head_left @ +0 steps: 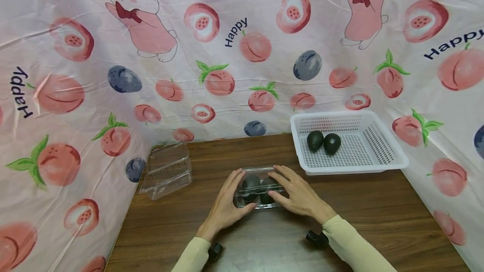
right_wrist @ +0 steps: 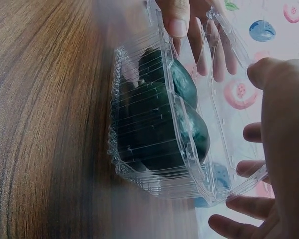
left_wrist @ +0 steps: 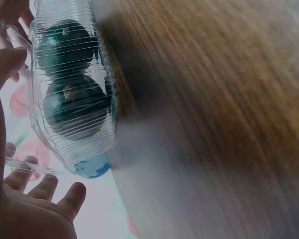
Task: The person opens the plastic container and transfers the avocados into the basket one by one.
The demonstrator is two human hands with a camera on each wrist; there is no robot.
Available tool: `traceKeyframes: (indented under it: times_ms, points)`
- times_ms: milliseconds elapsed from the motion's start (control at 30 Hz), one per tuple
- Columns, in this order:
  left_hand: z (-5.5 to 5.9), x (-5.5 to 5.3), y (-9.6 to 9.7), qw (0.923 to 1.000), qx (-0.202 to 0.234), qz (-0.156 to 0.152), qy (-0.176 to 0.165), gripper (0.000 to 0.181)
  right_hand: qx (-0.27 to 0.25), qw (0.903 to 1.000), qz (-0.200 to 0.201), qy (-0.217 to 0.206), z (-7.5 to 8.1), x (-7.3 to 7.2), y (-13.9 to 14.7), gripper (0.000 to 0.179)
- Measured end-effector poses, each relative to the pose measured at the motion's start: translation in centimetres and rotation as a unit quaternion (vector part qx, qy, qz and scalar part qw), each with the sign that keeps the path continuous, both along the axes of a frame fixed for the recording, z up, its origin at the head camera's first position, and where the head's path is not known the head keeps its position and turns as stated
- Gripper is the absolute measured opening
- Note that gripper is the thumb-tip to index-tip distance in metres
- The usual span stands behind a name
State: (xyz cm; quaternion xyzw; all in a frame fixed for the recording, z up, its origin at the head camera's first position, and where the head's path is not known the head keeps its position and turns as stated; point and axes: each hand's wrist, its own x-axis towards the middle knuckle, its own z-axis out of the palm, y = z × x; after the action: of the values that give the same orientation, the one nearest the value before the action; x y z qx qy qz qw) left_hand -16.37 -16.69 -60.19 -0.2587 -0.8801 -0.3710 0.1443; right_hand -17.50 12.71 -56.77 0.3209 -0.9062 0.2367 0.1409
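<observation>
A clear plastic clamshell box (head_left: 261, 205) stands on the table in front of me, with dark green avocados (left_wrist: 74, 107) inside. Its lid (right_wrist: 222, 99) is raised at an angle above the base in the right wrist view. At the left side of the box, my left hand (head_left: 224, 207) holds the lid, thumb toward the near edge and fingers along the side. My right hand (head_left: 300, 192) holds the lid's right side, its thumb at the front and its fingers reaching toward the back. Some fingertips are seen only through the plastic.
A white perforated basket (head_left: 391, 154) with two avocados (head_left: 332, 143) sits at the back right of the wooden table (head_left: 234, 247). Another clear clamshell box (head_left: 168, 171) lies opened at the back left. Fruit-printed cloth (head_left: 227, 108) hangs around the back and sides.
</observation>
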Motion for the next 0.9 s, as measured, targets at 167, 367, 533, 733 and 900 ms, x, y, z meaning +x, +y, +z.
traceKeyframes:
  times_ms: [167,367,533,733,900]
  points:
    - [0.0,0.2,-0.1,0.9998,-0.004,-0.001,0.018,0.104,-0.011,0.9999,-0.001,-0.001,0.1,0.0,0.0,0.059]
    - [0.3,0.6,-0.2,0.9998,-0.006,-0.008,0.020,0.100,-0.024,0.9996,-0.001,0.011,0.4,0.0,-0.2,0.059]
    - [0.5,0.8,-0.3,0.9997,-0.010,-0.014,0.015,0.102,-0.033,0.9994,-0.006,0.009,0.6,-0.1,-0.2,0.060]
    - [0.5,1.3,-0.4,0.9991,-0.008,-0.013,0.040,0.104,-0.045,0.9987,-0.021,0.008,0.8,-0.1,-0.4,0.059]
    - [0.3,1.8,-0.4,0.9977,0.006,-0.016,0.065,0.107,-0.058,0.9978,-0.022,0.022,1.0,-0.2,-0.5,0.058]
